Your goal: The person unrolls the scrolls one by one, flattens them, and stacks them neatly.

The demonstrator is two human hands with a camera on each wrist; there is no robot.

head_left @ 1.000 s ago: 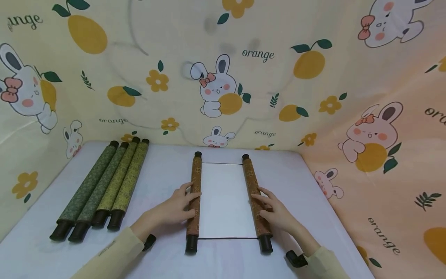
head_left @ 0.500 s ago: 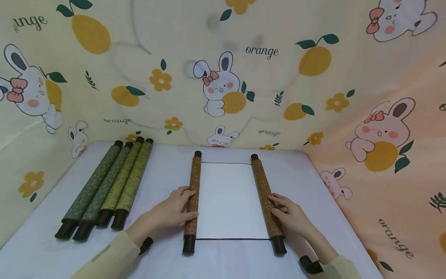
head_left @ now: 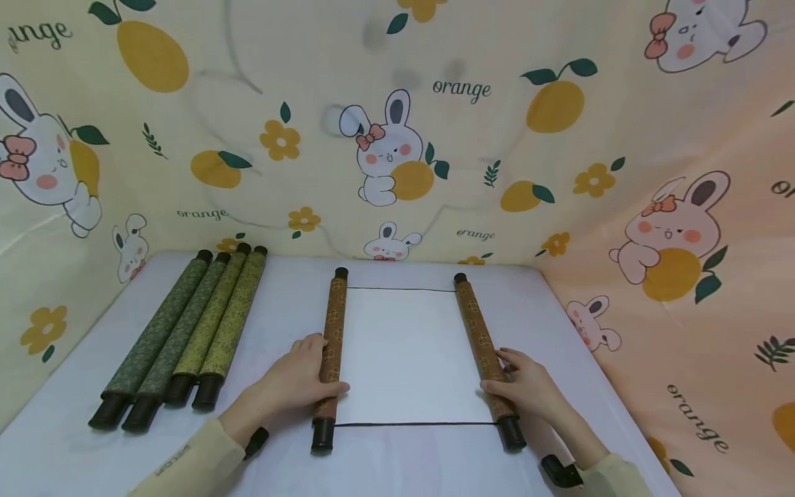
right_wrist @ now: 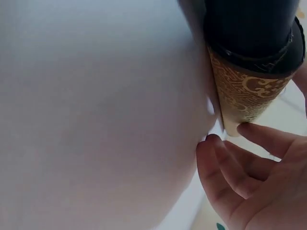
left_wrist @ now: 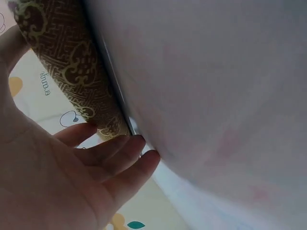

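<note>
- A scroll (head_left: 404, 373) lies partly unrolled on the white counter (head_left: 410, 473), its white sheet (head_left: 400, 338) edged by thin dark lines.
- Its left roll (head_left: 334, 314) and right roll (head_left: 475, 321) are brown, gold-patterned and black-ended.
- The left hand (head_left: 290, 376) holds the left roll, thumb across it; the right hand (head_left: 531, 388) holds the right roll likewise.
- Left of the scroll, two dark-green scrolls (head_left: 155, 331) and two yellow-green scrolls (head_left: 232, 324) lie side by side.
- Behind the scroll hangs a cream backdrop (head_left: 298, 76) printed with rabbits, oranges and flowers.

Left hand (head_left: 295, 375) and right hand (head_left: 528, 384) apart, fingers (left_wrist: 132, 175) bent.
</note>
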